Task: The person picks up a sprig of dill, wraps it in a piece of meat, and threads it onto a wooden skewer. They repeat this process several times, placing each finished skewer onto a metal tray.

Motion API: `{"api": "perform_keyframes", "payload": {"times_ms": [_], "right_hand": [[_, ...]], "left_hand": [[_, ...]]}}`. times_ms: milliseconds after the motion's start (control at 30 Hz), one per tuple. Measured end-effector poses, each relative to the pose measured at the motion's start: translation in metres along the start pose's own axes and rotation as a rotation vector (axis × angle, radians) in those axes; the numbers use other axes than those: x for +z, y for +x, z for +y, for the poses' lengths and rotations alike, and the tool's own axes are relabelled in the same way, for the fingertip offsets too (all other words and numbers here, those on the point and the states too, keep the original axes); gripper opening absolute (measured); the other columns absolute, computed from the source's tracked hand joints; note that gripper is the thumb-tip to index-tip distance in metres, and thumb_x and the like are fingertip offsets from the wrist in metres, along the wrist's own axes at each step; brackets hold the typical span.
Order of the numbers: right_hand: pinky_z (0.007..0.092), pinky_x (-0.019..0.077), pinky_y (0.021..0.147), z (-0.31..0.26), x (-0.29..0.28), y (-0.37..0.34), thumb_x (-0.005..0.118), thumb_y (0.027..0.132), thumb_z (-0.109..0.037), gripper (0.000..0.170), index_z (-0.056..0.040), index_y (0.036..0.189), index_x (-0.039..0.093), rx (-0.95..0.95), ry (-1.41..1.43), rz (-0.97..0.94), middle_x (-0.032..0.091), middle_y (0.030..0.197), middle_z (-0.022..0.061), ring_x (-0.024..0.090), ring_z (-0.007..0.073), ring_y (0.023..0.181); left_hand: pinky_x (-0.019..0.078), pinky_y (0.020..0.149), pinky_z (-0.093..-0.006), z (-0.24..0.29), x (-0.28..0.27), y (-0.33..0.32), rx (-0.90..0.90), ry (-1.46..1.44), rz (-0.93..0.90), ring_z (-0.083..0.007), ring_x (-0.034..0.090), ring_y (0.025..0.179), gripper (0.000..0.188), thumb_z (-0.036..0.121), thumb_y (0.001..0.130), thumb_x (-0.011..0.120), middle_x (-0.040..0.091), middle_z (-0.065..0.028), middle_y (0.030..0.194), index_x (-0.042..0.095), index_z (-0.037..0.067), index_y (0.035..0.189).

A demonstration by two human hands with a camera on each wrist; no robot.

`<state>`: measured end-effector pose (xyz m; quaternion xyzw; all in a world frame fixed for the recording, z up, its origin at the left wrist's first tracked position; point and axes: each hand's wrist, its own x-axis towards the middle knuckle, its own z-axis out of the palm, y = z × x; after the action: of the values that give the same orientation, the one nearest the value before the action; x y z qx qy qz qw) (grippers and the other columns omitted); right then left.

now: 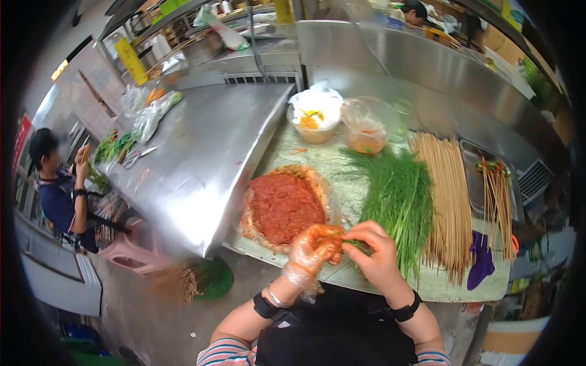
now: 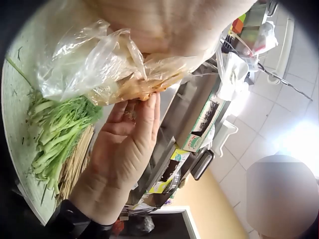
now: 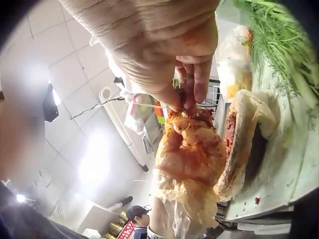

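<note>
The left hand [image 1: 312,250], in a clear plastic glove smeared red, meets the bare right hand [image 1: 375,251] at the table's front edge. Between their fingertips is a small dark green herb piece [image 1: 361,245]; the right thumb and fingers pinch it, and the left fingers curl at its other side. In the right wrist view the herb piece [image 3: 178,85] shows beside the right fingers, above the gloved hand [image 3: 192,154]; much of it is hidden. Red minced meat [image 1: 287,207] fills a plastic-lined container just behind the left hand. Feathery green herbs [image 1: 400,204] lie behind the right hand.
Long wooden skewers [image 1: 448,207] lie right of the herbs, beside a metal tray [image 1: 516,201] and a purple cloth [image 1: 481,261]. Two bowls stand at the back. A steel counter [image 1: 207,134] adjoins on the left; a person [image 1: 58,189] is beyond it.
</note>
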<state>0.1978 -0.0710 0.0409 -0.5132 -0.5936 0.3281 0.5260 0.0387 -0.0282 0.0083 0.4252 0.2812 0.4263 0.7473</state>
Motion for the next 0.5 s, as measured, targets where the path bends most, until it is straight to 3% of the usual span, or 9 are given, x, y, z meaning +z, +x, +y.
{"api": "perform_keyframes", "payload": {"times_ms": [133,267,300,333,367,400,467,500], "right_hand": [[0.0254,0.0466,0.068,0.011,0.003,-0.005,0.069,0.073,0.0,0.011,-0.0016,0.083,0.067,0.014,0.061,0.037,0.058,0.084,0.0056,0.057,0.0153,0.078],[0.0238,0.0458,0.065,0.02,-0.004,-0.011,0.069,0.073,0.001,0.008,-0.0011,0.08,0.067,0.126,0.145,-0.011,0.058,0.081,0.0042,0.057,0.013,0.075],[0.0233,0.0455,0.065,0.022,-0.007,-0.013,0.069,0.073,0.001,0.008,-0.001,0.08,0.067,0.169,0.16,-0.017,0.059,0.081,0.0037,0.057,0.0123,0.074],[0.0229,0.0453,0.065,0.027,-0.01,-0.015,0.069,0.073,0.002,0.008,-0.0011,0.08,0.067,0.178,0.143,0.013,0.059,0.081,0.0036,0.057,0.0118,0.074],[0.0224,0.0451,0.064,0.038,-0.014,-0.016,0.069,0.073,0.002,0.008,-0.0011,0.08,0.067,0.189,0.126,0.043,0.059,0.081,0.0035,0.056,0.0112,0.074],[0.0219,0.0449,0.064,0.049,-0.016,-0.018,0.069,0.074,0.002,0.008,-0.0012,0.08,0.067,0.202,0.109,0.071,0.059,0.082,0.0034,0.056,0.0107,0.074],[0.0208,0.0441,0.064,0.069,-0.019,-0.024,0.069,0.074,0.002,0.008,-0.0009,0.081,0.066,0.209,0.127,0.117,0.059,0.082,0.0037,0.056,0.0105,0.074],[0.0208,0.0439,0.063,0.075,-0.02,-0.027,0.069,0.074,0.002,0.008,-0.0009,0.081,0.066,0.223,0.131,0.134,0.058,0.082,0.0037,0.056,0.0105,0.074]], "left_hand": [[0.047,0.055,-0.0262,-0.001,-0.002,-0.002,-0.024,0.097,0.001,-0.013,0.055,0.06,0.021,0.004,0.085,0.058,0.059,-0.0081,0.081,0.054,-0.004,0.105],[0.0478,0.062,-0.0237,0.007,-0.018,-0.012,0.04,0.328,-0.089,-0.0097,0.057,0.071,0.03,0.001,0.085,0.059,0.06,-0.0057,0.084,0.053,-0.002,0.115],[0.0485,0.066,-0.0229,0.016,-0.027,-0.013,0.005,0.263,-0.088,-0.0089,0.057,0.078,0.035,0.003,0.085,0.062,0.06,-0.0049,0.088,0.054,0.0,0.119],[0.0488,0.069,-0.0226,0.026,-0.043,-0.012,0.027,0.429,-0.036,-0.0096,0.058,0.08,0.032,0.005,0.084,0.064,0.061,-0.0053,0.091,0.057,0.0,0.115],[0.0509,0.073,-0.0252,0.035,-0.06,-0.004,0.172,0.569,-0.002,-0.0127,0.061,0.085,0.022,0.005,0.084,0.063,0.065,-0.0078,0.099,0.063,0.0,0.106],[0.0514,0.071,-0.0267,0.055,-0.067,-0.001,0.193,0.712,0.093,-0.0144,0.063,0.083,0.015,0.007,0.083,0.065,0.067,-0.0093,0.097,0.067,0.001,0.096],[0.0507,0.072,-0.033,0.075,-0.094,0.012,0.467,1.121,0.223,-0.0241,0.065,0.082,0.013,0.004,0.074,0.066,0.067,-0.013,0.086,0.068,0.002,0.087],[0.0502,0.072,-0.0349,0.085,-0.104,0.016,0.447,1.295,0.236,-0.0275,0.064,0.079,0.014,0.004,0.072,0.065,0.067,-0.0127,0.084,0.068,0.004,0.086]]}}
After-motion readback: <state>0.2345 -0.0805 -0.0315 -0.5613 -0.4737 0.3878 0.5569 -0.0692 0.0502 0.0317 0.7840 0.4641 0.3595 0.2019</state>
